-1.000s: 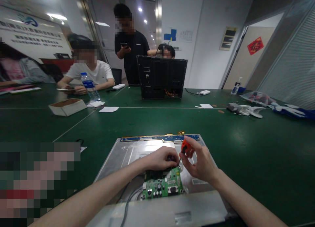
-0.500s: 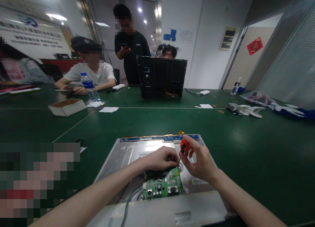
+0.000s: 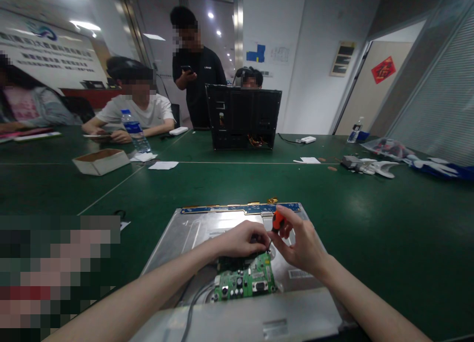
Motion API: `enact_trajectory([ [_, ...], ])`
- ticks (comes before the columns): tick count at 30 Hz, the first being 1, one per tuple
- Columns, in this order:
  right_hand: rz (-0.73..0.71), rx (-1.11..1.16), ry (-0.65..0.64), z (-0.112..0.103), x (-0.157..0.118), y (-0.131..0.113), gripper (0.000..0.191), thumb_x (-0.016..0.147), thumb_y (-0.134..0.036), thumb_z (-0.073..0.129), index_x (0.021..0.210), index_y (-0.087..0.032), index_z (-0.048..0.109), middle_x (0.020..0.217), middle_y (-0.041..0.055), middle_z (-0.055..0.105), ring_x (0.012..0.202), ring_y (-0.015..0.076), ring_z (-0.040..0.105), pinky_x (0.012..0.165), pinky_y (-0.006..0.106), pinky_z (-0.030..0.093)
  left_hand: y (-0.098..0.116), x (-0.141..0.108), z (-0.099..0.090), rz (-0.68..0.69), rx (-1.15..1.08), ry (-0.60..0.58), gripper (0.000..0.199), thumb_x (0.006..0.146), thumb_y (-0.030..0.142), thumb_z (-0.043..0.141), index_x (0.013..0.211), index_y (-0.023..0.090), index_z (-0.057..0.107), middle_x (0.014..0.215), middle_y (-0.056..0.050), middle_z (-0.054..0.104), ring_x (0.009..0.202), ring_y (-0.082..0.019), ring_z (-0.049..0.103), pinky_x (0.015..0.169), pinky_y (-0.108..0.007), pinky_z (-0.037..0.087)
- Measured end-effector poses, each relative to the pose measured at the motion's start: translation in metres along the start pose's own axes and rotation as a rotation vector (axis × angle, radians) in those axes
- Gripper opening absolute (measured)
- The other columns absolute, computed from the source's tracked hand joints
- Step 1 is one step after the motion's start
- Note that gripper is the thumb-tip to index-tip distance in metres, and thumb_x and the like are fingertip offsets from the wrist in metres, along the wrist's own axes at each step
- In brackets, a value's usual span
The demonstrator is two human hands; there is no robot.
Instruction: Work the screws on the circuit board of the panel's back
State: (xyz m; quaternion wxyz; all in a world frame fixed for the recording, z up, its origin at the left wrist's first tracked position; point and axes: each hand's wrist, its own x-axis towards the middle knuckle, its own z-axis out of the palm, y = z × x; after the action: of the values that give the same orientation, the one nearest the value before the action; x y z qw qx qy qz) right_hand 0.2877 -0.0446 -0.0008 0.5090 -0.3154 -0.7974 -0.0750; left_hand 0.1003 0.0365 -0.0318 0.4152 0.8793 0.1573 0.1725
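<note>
My right hand grips a small screwdriver with an orange and black handle, held between thumb and fingers. Its thin shaft points down to the upper right corner of a green circuit board. Beside the tip, my left hand has its fingers closed, pinched together over the board's far edge; whatever they hold is hidden. The board lies on the silvery metal back of a display panel, which rests flat in front of me. A grey cable runs from the board's left side toward me.
A blue circuit strip lines the panel's far edge. On the green table stand an open box, a water bottle and a black monitor casing. Gloves lie right. Several people are across the table.
The screwdriver's handle has turned and shifted slightly in my right fingers. Both hands keep nearly the same place, and the board and panel have not moved.
</note>
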Motion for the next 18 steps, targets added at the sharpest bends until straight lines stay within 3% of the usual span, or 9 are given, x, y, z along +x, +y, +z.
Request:
enact_trajectory([
  [5, 0.003, 0.021, -0.016, -0.0003, -0.0013, 0.0002, 0.062, 0.093, -0.012, 0.049, 0.151, -0.021, 0.029, 0.089, 0.0045, 0.069, 0.057, 0.0130, 0.063, 0.047, 0.022, 0.053, 0.0025, 0.0002, -0.0006, -0.010, 0.005, -0.015, 0.004, 0.084, 0.013, 0.069, 0.086, 0.016, 0.071, 0.081, -0.001, 0.067, 0.077, -0.017, 0.061, 0.071, -0.024, 0.045],
  [18, 0.000, -0.060, 0.005, -0.0011, -0.0026, 0.0016, 0.058, 0.096, -0.019, 0.052, 0.150, -0.023, 0.029, 0.071, -0.0032, 0.063, 0.047, 0.0123, 0.057, 0.043, 0.022, 0.047, 0.0009, 0.0004, -0.0003, -0.018, 0.002, -0.019, 0.004, 0.085, 0.014, 0.069, 0.087, 0.015, 0.072, 0.086, -0.002, 0.070, 0.080, -0.018, 0.063, 0.075, -0.025, 0.047],
])
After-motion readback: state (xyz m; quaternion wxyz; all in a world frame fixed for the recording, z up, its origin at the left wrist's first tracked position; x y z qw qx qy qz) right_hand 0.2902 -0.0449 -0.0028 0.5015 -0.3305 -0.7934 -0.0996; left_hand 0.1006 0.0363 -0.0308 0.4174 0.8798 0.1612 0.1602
